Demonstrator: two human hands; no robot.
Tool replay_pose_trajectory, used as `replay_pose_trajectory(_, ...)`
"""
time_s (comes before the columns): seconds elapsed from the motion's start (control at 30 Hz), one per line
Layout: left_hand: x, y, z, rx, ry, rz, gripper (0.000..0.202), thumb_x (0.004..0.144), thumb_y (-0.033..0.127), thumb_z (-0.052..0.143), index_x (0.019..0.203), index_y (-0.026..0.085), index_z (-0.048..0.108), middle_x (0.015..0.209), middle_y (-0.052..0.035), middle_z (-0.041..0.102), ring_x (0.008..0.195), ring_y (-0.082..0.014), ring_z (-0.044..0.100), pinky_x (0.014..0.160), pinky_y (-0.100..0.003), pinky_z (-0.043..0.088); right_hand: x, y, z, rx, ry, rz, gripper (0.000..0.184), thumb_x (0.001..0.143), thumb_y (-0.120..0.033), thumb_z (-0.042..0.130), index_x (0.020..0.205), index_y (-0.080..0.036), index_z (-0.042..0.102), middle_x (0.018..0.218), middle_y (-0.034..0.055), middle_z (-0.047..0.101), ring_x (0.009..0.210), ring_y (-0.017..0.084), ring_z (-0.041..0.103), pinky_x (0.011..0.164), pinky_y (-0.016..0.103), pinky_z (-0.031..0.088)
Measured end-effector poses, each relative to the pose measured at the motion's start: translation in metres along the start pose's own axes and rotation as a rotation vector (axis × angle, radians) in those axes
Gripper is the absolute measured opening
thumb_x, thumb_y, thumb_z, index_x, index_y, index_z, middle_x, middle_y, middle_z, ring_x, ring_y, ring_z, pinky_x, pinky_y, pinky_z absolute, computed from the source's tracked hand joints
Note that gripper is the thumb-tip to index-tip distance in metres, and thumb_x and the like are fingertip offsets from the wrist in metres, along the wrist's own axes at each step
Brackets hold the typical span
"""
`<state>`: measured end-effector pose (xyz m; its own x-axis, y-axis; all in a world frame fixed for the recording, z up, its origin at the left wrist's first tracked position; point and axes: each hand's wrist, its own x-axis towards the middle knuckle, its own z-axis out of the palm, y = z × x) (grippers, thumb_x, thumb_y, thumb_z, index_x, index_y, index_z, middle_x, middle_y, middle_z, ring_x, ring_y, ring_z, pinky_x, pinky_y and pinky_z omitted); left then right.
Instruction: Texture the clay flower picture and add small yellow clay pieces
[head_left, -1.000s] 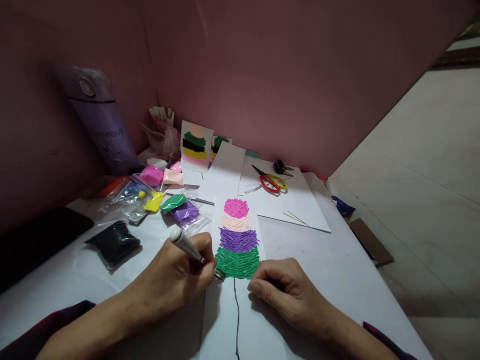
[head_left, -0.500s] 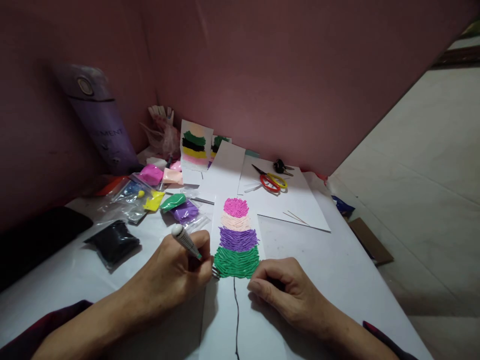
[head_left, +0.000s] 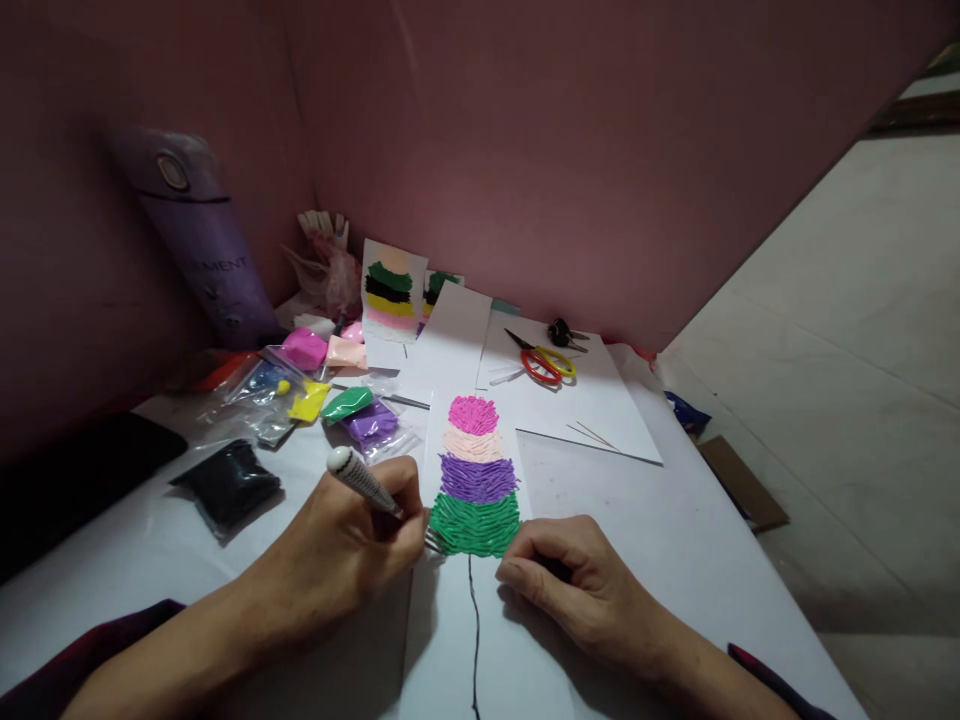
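My left hand (head_left: 367, 535) is closed around a fork (head_left: 364, 480) with a white, dark-patterned handle. Its tines touch the left edge of the green clay band at the bottom of a layered clay picture (head_left: 478, 480). Above the green are purple, peach and pink bands, all textured with fine ridges. The picture lies on a white paper sheet (head_left: 442, 640), where a wavy black line runs down from the green. At the green band's right edge rests my right hand (head_left: 562, 575), fingers curled in and thumb against the index finger, with nothing visible in it.
Left are bagged clays: black (head_left: 229, 487), green (head_left: 347, 403), purple (head_left: 373, 424) and yellow (head_left: 308, 402). A purple bottle (head_left: 206, 240) stands behind them. Scissors (head_left: 541, 362) lie on white sheets (head_left: 622, 415) at the back, near a striped clay card (head_left: 391, 290).
The fork's handle has tipped a little left and down in my left hand, its tines still at the green edge. My right hand has stayed in place.
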<state>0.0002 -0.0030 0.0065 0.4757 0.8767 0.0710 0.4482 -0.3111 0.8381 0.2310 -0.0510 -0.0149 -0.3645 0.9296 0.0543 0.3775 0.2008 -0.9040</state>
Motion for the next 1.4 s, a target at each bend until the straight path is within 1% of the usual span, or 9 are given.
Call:
replay_pose_trajectory(0.13, -0.0008, -0.0018, 0.001, 0.028, -0.045, 0.016, 0.014, 0.078, 0.022, 0.049, 0.064, 0.02, 0.046, 0.057, 0.006, 0.045, 0.052, -0.0083, 0.037, 0.046, -0.022, 0.03, 0.0003, -0.0005, 0.0003, 0.004, 0.002, 0.009, 0.024, 0.086, -0.025, 0.056, 0.066, -0.015, 0.065, 0.057, 0.0007, 0.063, 0.053, 0.01, 0.051, 0.051, 0.023, 0.039)
replay_pose_trajectory(0.3, -0.0008, -0.0062, 0.0018, 0.041, -0.044, 0.015, 0.013, 0.078, 0.021, 0.048, 0.065, 0.021, 0.046, 0.056, 0.0061, 0.044, 0.052, -0.0086, 0.037, 0.046, -0.023, 0.03, 0.0001, -0.001, 0.0007, -0.002, 0.007, -0.007, 0.024, 0.087, -0.025, 0.056, 0.066, -0.015, 0.064, 0.057, 0.0009, 0.062, 0.053, 0.01, 0.051, 0.051, 0.023, 0.039)
replay_pose_trajectory(0.47, 0.0006, -0.0058, 0.0017, 0.059, -0.047, 0.016, 0.014, 0.078, 0.022, 0.048, 0.064, 0.021, 0.045, 0.055, 0.0065, 0.043, 0.05, -0.0079, 0.035, 0.045, -0.022, 0.03, 0.0002, 0.0, 0.001, -0.01, 0.011, -0.011, 0.024, 0.086, -0.025, 0.056, 0.066, -0.015, 0.064, 0.057, 0.0013, 0.063, 0.052, 0.01, 0.051, 0.051, 0.023, 0.038)
replay_pose_trajectory(0.73, 0.002, -0.0037, 0.0, 0.07, -0.023, -0.021, 0.014, 0.078, 0.023, 0.047, 0.065, 0.021, 0.045, 0.056, 0.0054, 0.045, 0.052, -0.0086, 0.039, 0.047, -0.023, 0.033, 0.0005, 0.001, 0.0015, 0.001, 0.001, -0.003, 0.024, 0.087, -0.026, 0.055, 0.067, -0.016, 0.065, 0.057, 0.0004, 0.062, 0.053, 0.01, 0.051, 0.051, 0.023, 0.039)
replay_pose_trajectory(0.93, 0.0007, -0.0013, -0.0011, 0.09, 0.011, -0.023, 0.013, 0.076, 0.022, 0.047, 0.063, 0.022, 0.043, 0.054, 0.0062, 0.043, 0.05, -0.0081, 0.038, 0.045, -0.022, 0.031, -0.0001, 0.0004, 0.0013, -0.006, 0.0, -0.004, 0.025, 0.087, -0.026, 0.055, 0.067, -0.016, 0.065, 0.057, 0.0005, 0.062, 0.053, 0.01, 0.05, 0.051, 0.023, 0.039)
replay_pose_trajectory(1.17, 0.0035, -0.0028, -0.0024, 0.124, 0.033, 0.043, 0.014, 0.074, 0.019, 0.046, 0.06, 0.021, 0.044, 0.051, 0.0063, 0.043, 0.048, -0.0079, 0.039, 0.045, -0.022, 0.032, -0.0005, 0.0011, 0.001, -0.002, -0.004, -0.004, 0.025, 0.088, -0.025, 0.055, 0.067, -0.015, 0.064, 0.057, 0.0006, 0.062, 0.053, 0.01, 0.051, 0.052, 0.023, 0.039)
replay_pose_trajectory(1.4, 0.0008, 0.0025, -0.0008, 0.134, 0.082, -0.007, 0.013, 0.074, 0.019, 0.045, 0.061, 0.021, 0.045, 0.052, 0.006, 0.043, 0.049, -0.0078, 0.039, 0.046, -0.023, 0.031, -0.0009, 0.0013, 0.0013, -0.001, 0.0, -0.001, 0.025, 0.088, -0.026, 0.055, 0.067, -0.016, 0.065, 0.058, 0.0007, 0.062, 0.054, 0.01, 0.051, 0.052, 0.024, 0.039)
